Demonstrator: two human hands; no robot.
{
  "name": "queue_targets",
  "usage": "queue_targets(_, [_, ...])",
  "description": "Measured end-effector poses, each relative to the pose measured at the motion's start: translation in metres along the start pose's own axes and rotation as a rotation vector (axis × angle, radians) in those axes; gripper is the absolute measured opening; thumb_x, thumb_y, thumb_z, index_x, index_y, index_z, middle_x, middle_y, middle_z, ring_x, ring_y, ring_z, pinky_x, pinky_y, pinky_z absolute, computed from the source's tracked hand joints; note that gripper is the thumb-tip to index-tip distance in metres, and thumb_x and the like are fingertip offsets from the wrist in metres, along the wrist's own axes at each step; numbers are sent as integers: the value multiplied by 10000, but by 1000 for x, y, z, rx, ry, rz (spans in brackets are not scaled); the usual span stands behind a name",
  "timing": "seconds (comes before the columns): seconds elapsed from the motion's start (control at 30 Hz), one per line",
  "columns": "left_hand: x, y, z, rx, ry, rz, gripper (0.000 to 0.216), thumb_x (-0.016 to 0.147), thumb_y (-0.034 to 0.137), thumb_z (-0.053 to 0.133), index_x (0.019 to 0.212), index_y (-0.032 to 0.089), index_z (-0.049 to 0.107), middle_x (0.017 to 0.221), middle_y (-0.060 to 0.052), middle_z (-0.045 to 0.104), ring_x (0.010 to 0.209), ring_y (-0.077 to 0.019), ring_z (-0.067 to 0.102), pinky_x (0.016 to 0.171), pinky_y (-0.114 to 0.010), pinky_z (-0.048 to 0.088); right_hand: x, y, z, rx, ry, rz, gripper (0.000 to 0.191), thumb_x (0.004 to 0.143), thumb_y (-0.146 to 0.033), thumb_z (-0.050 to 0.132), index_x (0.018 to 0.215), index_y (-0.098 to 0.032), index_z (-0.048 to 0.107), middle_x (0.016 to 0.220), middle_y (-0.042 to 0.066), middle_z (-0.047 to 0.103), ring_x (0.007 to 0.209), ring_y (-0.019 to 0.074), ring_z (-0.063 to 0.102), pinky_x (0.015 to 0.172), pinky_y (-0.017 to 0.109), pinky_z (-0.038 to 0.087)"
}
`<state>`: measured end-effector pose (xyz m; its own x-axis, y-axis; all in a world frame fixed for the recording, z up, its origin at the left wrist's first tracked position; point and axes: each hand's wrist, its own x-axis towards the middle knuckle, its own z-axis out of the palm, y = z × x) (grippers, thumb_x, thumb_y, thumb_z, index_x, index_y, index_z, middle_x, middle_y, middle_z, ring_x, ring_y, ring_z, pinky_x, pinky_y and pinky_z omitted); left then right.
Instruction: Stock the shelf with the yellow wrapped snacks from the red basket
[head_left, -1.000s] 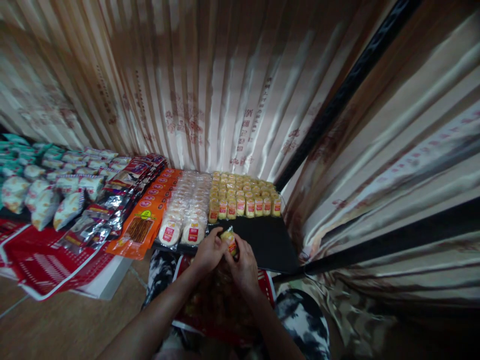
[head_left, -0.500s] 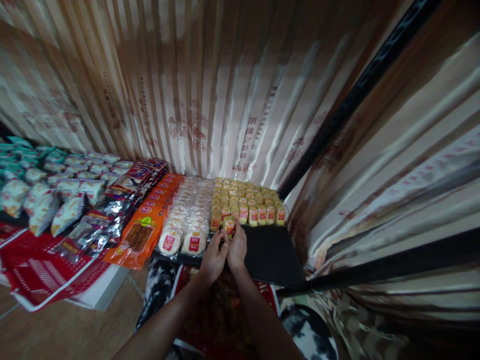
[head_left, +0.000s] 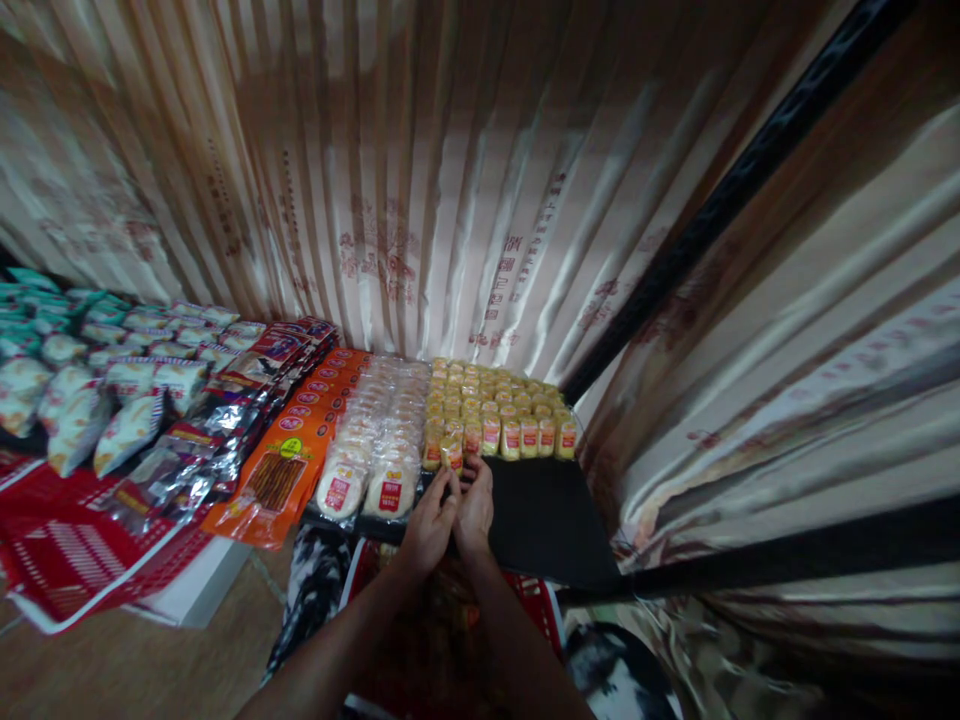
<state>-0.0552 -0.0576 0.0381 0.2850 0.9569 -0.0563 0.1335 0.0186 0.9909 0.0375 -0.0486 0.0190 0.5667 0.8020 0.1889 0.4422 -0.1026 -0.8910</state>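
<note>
Head view | black tray, pleated curtain behind | left hand, right hand pinch yellow packet

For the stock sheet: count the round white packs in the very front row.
2: left pack beside the orange packets, right pack by the left hand. Rows behind are partly hidden.

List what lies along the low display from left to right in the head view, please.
White snack bags → silver and dark-red foil packs → flat orange packs → clear packs of pale round cakes → small yellow packs → shiny striped curtain.
</note>
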Motion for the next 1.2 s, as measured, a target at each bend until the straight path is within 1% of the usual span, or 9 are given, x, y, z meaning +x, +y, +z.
queue_targets(0.1, [3,2,0,-20,7,-28,464,820,231,472,1281,183,456,1423,-55,373,1326,-173,303,1131,-338,173,0,1,0,3,11,-26,304,777,-378,476,1017,-192,502,925,67,556,725,167,571,661,318,507])
queue_targets(0.2, [7,5,1,-9,3,-23,437,820,252,486,1252,186,488,1420,-60,377,1326,-182,304,1132,-336,173,0,4,-1,1,21,-58,257,789,-367,464,975,-201,530,927,66,541,713,159,560,662,311,511])
queue_targets(0.37, [12,8,3,125,50,29,412,826,233,452,1219,130,521,1368,-116,441,1298,-219,353,1121,-360,211,1,7,-1,-30,4,-110,265,815,-364,433,984,-195,549,986,95,528,792,182,561,703,333,510])
queue_targets(0.47, [11,4,4,209,87,56,428,817,199,416,1228,128,514,1356,-114,457,1294,-222,357,1120,-377,214,1,7,-1,-61,9,-122,267,820,-359,422,977,-190,556,985,98,530,827,194,556,722,343,503])
queue_targets(0.57, [10,-2,4,223,106,48,453,808,192,403,1248,141,496,1365,-98,449,1297,-218,352,1122,-379,208,1,7,-1,-94,0,-131,285,829,-337,396,1001,-185,564,989,100,530,842,197,553,767,355,487])
queue_targets(0.7, [9,-7,5,225,102,52,484,810,211,394,1278,107,464,1381,-118,424,1308,-221,335,1124,-373,205,2,5,0,-138,-18,-155,320,831,-303,374,1050,-178,572,1014,103,536,888,205,538,844,372,451])
queue_targets(0.83, [8,-9,7,281,98,52,488,816,215,384,1278,77,458,1392,-144,401,1306,-226,339,1120,-374,214,2,5,1,-156,-23,-159,338,828,-285,368,1066,-184,587,1016,94,537,926,201,525,858,356,442])
queue_targets(1.0, [-1,-7,9,391,98,142,472,840,218,341,1279,82,450,1398,-141,393,1317,-221,318,1107,-400,247,0,7,2,-112,49,-208,332,811,-218,380,1011,-196,644,1022,75,510,949,165,515,866,303,441])
queue_targets(1.2, [-21,-6,8,456,76,212,431,876,221,284,1214,65,502,1314,-179,483,1248,-222,417,1060,-400,328,-7,8,-2,-69,13,-295,351,806,-167,376,1008,-195,661,1135,85,509,1057,165,489,918,310,422])
